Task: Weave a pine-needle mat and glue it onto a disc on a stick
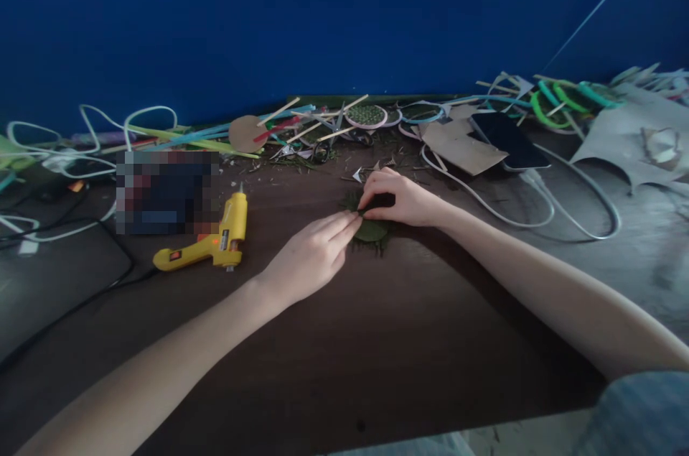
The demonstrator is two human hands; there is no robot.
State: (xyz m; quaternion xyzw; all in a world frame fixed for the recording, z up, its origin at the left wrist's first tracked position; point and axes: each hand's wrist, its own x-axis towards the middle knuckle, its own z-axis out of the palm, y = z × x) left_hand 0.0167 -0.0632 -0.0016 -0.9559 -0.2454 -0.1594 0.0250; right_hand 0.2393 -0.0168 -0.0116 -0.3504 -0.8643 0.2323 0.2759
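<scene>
Presently, both hands work together on one small green piece (372,231), which is in front of the person near the middle of the bench (344,363); I cannot tell if it lies flat or is lifted slightly. Its lower part looks rounded, and thin dark green bits stick out around its edge.

The right hand (402,199) has its thumb and forefinger brought together at the tips, and they pinch the upper part of the piece. The left hand (312,255) comes from the other side with its fingers (343,228) straight and close together, their tips meeting those of the right hand. Whether the left thumb also grips from below, I cannot tell, because it is hidden.

In my judgement, the step in hand is a fine one: to set or press a small part in its place on the green piece. The next move seems to call for a steady hold by one hand, while the other loosens gently, so that nothing slips. If glue is needed, the yellow glue gun (232,226) lies within reach of the left hand, and the scissors (334,130) rest farther back, among the scraps.
</scene>
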